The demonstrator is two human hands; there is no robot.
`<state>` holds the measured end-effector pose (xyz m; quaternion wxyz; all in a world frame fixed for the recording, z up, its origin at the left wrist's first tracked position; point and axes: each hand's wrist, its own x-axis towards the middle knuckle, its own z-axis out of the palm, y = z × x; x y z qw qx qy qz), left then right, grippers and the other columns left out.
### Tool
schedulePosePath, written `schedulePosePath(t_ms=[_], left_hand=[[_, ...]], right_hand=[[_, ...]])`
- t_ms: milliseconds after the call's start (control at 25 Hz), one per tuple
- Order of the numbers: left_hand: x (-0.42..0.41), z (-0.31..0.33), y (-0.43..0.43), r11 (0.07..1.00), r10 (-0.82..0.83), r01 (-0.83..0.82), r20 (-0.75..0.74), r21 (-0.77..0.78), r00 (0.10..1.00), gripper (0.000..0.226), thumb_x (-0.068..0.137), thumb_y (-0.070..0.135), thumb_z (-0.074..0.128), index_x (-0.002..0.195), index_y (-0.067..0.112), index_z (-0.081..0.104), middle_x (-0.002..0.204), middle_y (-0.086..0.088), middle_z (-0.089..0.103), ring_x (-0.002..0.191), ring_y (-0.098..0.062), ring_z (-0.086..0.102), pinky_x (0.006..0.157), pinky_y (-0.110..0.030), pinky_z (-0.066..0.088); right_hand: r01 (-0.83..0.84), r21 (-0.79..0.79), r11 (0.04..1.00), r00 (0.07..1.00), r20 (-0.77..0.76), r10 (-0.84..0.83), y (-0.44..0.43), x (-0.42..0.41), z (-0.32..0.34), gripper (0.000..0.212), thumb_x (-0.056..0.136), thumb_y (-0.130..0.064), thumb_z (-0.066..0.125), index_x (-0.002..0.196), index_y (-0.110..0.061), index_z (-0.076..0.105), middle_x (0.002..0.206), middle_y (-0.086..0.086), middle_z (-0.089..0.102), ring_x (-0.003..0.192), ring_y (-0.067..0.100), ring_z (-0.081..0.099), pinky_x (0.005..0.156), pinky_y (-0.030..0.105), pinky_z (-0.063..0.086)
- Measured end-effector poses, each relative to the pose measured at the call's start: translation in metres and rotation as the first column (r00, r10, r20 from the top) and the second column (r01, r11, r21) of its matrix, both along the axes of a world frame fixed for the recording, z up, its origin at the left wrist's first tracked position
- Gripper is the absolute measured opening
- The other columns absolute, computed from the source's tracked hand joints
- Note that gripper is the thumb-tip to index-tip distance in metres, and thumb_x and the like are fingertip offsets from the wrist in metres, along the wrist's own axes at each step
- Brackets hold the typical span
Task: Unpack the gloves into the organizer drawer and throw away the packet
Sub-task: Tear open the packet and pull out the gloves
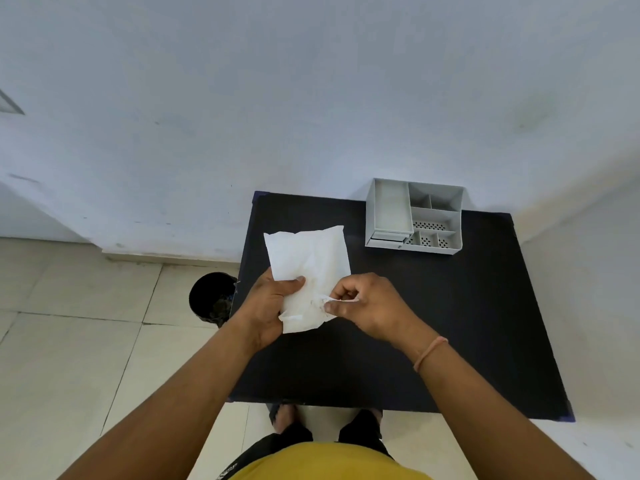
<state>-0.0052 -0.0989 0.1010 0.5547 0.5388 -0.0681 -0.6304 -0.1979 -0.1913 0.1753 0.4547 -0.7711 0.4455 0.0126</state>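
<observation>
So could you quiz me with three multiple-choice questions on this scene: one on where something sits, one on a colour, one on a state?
1. Where is the grey organizer?
A. far right corner of the table
B. on the floor
C. in a hand

2. What colour is the packet?
A. red
B. white
C. black

3. What is happening with the packet?
A. lying untouched
B. already in the bin
C. held in both hands

Answers: 1 A, it stands on the table near the wall. 2 B, plainly white. 3 C, left hand grips it while right hand pinches its edge.
</observation>
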Motion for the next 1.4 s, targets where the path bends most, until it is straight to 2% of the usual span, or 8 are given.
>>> schedulePosePath(t_ms=[160,360,600,960,1120,1200,1280,1400], left_hand=[[-0.007,0.01,0.0,0.999,-0.033,0.032,-0.049,-0.029,0.998,0.05,0.097,0.005,0.067,0.144,0.021,0.06,0.139,-0.017,0.07,0.125,-0.045,0.067,0.102,-0.071,0.053],[-0.016,0.026,0.0,0.998,-0.043,0.039,-0.089,-0.044,0.995,0.046,0.098,0.001,0.065,0.139,0.021,0.063,0.133,-0.013,0.074,0.118,-0.041,0.073,0.094,-0.063,0.06],[-0.012,0.038,0.004,0.98,-0.187,0.19,0.045,-0.063,0.981,0.065,0.086,-0.013,0.069,0.138,0.025,0.06,0.132,-0.014,0.07,0.12,-0.041,0.066,0.089,-0.056,0.064],[-0.008,0.042,-0.005,0.987,-0.16,0.158,-0.029,-0.041,0.987,0.062,0.088,-0.017,0.064,0.139,0.02,0.062,0.131,-0.015,0.073,0.116,-0.04,0.071,0.08,-0.05,0.066],[0.003,0.039,-0.003,0.999,-0.049,0.049,-0.035,-0.003,0.998,0.058,0.088,-0.017,0.062,0.137,0.015,0.062,0.133,-0.018,0.072,0.115,-0.04,0.071,0.074,-0.046,0.066],[0.005,0.038,-0.002,0.997,-0.059,0.062,-0.059,0.055,0.997,0.052,0.092,-0.009,0.063,0.139,0.014,0.061,0.13,-0.017,0.073,0.114,-0.04,0.072,0.073,-0.047,0.066],[0.007,0.038,-0.001,0.991,-0.038,0.059,-0.167,0.122,0.985,0.04,0.099,0.014,0.065,0.138,0.007,0.06,0.131,-0.021,0.074,0.117,-0.042,0.072,0.083,-0.051,0.065],[0.001,0.04,0.006,0.958,0.029,0.028,-0.193,0.286,0.981,0.062,0.097,0.053,0.066,0.129,0.001,0.053,0.133,-0.026,0.065,0.116,-0.046,0.072,0.096,-0.06,0.061]], right_hand=[[-0.029,0.028,0.999,0.99,0.14,0.024,0.005,-0.017,0.011,0.011,0.089,-0.031,0.081,0.096,-0.022,0.082,0.101,-0.013,0.074,0.097,0.008,0.067,0.085,0.023,0.053],[-0.012,0.049,0.999,0.978,0.207,0.001,0.006,-0.024,0.014,0.004,0.09,-0.025,0.079,0.092,-0.021,0.08,0.098,-0.007,0.075,0.093,0.011,0.069,0.081,0.025,0.054],[0.015,0.166,0.986,1.0,0.007,-0.017,0.006,-0.011,0.009,0.023,0.087,-0.043,0.08,0.094,-0.021,0.077,0.1,-0.004,0.074,0.094,0.015,0.07,0.077,0.029,0.056],[0.069,0.214,0.974,0.966,0.229,-0.118,0.01,-0.016,0.008,0.007,0.088,-0.025,0.082,0.095,-0.023,0.084,0.106,-0.007,0.079,0.109,0.014,0.07,0.1,0.036,0.056],[0.046,0.195,0.98,0.966,0.241,-0.094,0.01,-0.018,0.017,0.009,0.089,-0.029,0.081,0.098,-0.027,0.08,0.104,-0.007,0.077,0.105,0.007,0.069,0.092,0.027,0.05],[0.025,0.112,0.993,0.986,0.158,-0.042,0.011,-0.017,0.016,0.024,0.085,-0.034,0.083,0.108,-0.032,0.076,0.101,-0.007,0.073,0.1,0.007,0.068,0.088,0.028,0.052],[0.077,0.007,0.997,0.984,0.161,-0.077,0.013,-0.013,0.012,0.021,0.087,-0.033,0.081,0.108,-0.031,0.077,0.101,-0.008,0.075,0.095,0.008,0.069,0.081,0.025,0.055],[0.285,0.073,0.956,0.917,0.27,-0.294,0.018,-0.004,0.005,0.008,0.091,-0.026,0.077,0.098,-0.022,0.08,0.102,-0.007,0.079,0.087,0.015,0.072,0.071,0.031,0.059]])
